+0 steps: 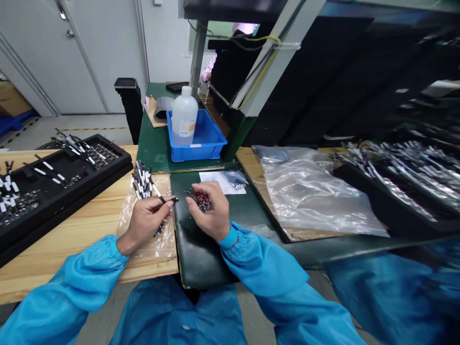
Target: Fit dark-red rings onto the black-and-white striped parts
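My left hand (145, 220) pinches a black-and-white flex cable (160, 195) between thumb and fingers. The cable's small dark end sticks out past the fingertips, towards the right. Behind and below this hand, a bundle of similar flex cables (142, 179) lies on a clear plastic bag (161, 244) on the wooden table. Over the green mat (190, 258), my right hand (212, 211) is curved with thumb and fingers apart. Beside its fingers is a heap of tiny dark red parts (201, 199); some of it is hidden by the hand. I see nothing held between those fingertips.
Black foam trays (72, 172) with more cables fill the left. Ahead, a blue bin (213, 136) holds a white plastic bottle (184, 117). A paper slip (217, 179) lies nearby. To the right are a large plastic bag (309, 191), cable-filled trays (381, 201) and a blurred blue sleeve (388, 292).
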{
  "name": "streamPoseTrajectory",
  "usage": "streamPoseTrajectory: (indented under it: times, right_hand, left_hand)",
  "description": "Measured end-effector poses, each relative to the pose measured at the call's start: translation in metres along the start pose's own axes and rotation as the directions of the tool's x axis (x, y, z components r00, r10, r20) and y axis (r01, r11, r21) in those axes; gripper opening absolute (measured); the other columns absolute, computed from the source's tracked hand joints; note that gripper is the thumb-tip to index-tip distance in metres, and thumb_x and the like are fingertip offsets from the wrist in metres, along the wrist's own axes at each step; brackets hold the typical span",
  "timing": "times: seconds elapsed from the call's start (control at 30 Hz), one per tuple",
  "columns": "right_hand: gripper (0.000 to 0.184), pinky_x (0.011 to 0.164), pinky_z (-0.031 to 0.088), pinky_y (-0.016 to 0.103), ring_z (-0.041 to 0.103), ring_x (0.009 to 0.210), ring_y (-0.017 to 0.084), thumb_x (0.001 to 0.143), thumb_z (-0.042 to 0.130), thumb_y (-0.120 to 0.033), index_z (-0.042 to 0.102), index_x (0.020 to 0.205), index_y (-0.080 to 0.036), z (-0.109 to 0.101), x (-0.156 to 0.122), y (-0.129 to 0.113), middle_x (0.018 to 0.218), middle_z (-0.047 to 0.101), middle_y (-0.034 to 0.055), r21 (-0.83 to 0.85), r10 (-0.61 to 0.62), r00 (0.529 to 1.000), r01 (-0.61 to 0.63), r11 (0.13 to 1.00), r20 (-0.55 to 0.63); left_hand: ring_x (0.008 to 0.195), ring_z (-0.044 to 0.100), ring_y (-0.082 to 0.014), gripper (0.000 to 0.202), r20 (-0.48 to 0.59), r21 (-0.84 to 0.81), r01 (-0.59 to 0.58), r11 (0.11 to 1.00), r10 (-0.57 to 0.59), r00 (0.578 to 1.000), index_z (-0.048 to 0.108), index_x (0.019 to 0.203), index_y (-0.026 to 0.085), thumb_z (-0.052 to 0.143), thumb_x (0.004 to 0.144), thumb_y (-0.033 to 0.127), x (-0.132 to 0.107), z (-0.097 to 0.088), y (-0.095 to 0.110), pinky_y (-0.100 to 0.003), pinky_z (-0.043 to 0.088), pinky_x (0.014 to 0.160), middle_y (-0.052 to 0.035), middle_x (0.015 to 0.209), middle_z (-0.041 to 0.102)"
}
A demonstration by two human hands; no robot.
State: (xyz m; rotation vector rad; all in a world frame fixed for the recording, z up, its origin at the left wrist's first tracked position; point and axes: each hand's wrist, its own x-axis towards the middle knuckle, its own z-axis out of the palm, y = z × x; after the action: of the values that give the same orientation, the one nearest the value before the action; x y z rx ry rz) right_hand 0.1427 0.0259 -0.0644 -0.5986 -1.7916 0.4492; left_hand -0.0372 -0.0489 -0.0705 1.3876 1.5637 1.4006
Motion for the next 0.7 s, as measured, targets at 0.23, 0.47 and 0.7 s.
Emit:
streamPoseTrajectory:
  times: [0.23,0.47,0.7]
  right_hand:
    - [0.03,0.071,0.06,0.027,0.07,0.073,0.014,0.089,0.064,-0.01,0.063,0.117,-0.022,0.008,-0.01,-0.007,0.085,0.074,0.0026,-0.02,-0.15,0.985,0.152,0.988,0.081]
    - [0.034,0.078,0.063,0.025,0.075,0.079,0.014,0.089,0.066,-0.013,0.06,0.12,-0.023,0.012,-0.014,-0.001,0.091,0.077,0.0019,-0.049,-0.089,0.995,0.091,0.995,0.04]
    - [0.042,0.074,0.063,0.024,0.074,0.076,0.013,0.087,0.066,-0.012,0.055,0.126,-0.024,0.012,-0.013,0.002,0.09,0.076,0.0011,-0.044,-0.105,0.993,0.107,0.993,0.048]
  left_hand:
    - [0.067,0.073,-0.017,0.02,-0.01,0.169,-0.22,0.961,0.225,0.974,0.08,0.077,0.017,0.067,0.09,0.026,-0.005,0.0,0.002,-0.025,0.055,0.061,-0.0085,0.09,0.08]
    - [0.057,0.069,-0.0149,0.02,0.014,0.295,-0.382,0.876,0.395,0.918,0.08,0.102,0.015,0.068,0.089,0.023,-0.006,0.002,0.001,-0.024,0.053,0.053,-0.0074,0.078,0.079]
    - [0.086,0.077,-0.0214,0.017,0.052,0.321,-0.54,0.778,0.555,0.83,0.08,0.099,0.013,0.071,0.085,0.012,-0.006,0.003,0.005,-0.026,0.062,0.077,-0.0129,0.102,0.079]
